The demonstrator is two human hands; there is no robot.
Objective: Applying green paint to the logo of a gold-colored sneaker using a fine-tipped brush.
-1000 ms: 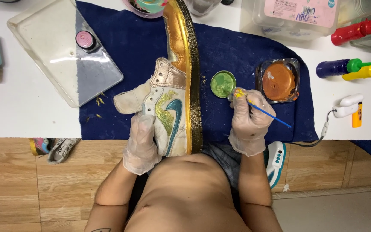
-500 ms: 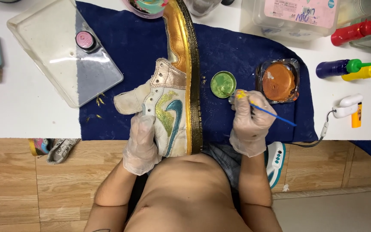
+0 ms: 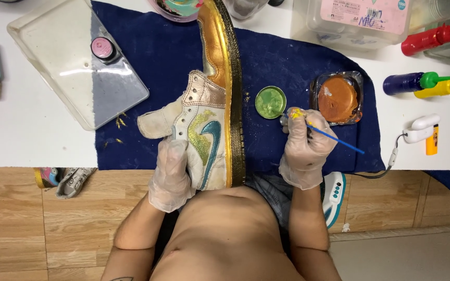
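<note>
Gloved left hand point(image 3: 172, 171) gripping sneaker point(image 3: 212, 119), right hand point(image 3: 304, 145) pinching blue brush point(image 3: 334, 136), perhaps paint-tipped

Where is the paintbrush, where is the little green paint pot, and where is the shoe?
paintbrush point(image 3: 339, 139), head view, on the blue handle sticking out of the right hand.
green paint pot point(image 3: 270, 102), head view, on the green paint inside it.
shoe point(image 3: 204, 132), head view, on its white side panel.
</note>
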